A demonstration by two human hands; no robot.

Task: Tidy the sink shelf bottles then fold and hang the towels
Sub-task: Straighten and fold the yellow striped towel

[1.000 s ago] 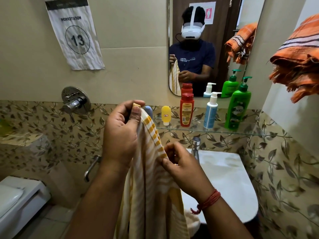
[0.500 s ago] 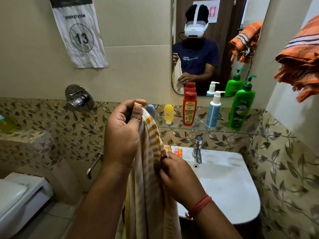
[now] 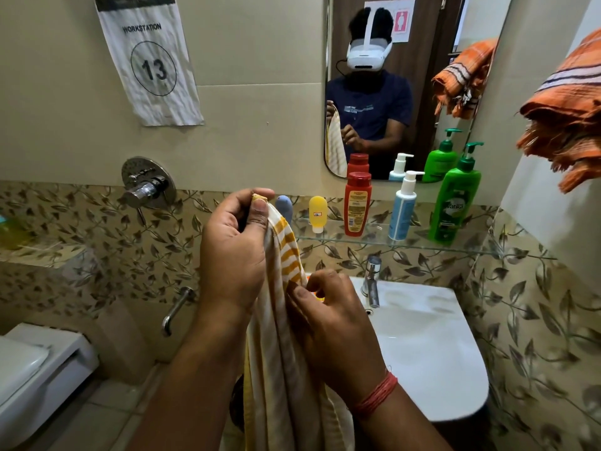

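Yellow-striped towel (image 3: 286,336) held up in front of the sink (image 3: 432,353), hanging down between both forearms, lower end out of frame

Left hand (image 3: 232,252): thumb and curled fingers pinching the top corner, up near shelf height
Right hand (image 3: 328,317): lower, fingers curled, pinching the towel's right edge just below the orange stripes

Handling, judged from the drape: thin woven cloth, light, fully limp, no stiffness to hold a fold unaided. Not slippery, not fragile. Bunched lengthwise into loose vertical pleats, so needs spreading before any fold will sit flat

Grip advice: take by corners or along the hem, two points well apart, keep tension between them. Pinching mid-panel just gathers more fabric

Glass shelf (image 3: 487,249) bottles stand upright in a row: yellow tube (image 3: 317,213), red bottle (image 3: 357,203), white pump bottle (image 3: 402,209), green pump bottle (image 3: 455,203). Looks tidied

Orange towel (image 3: 562,122) bunched up high on the right, hanger not visible, looks unfolded
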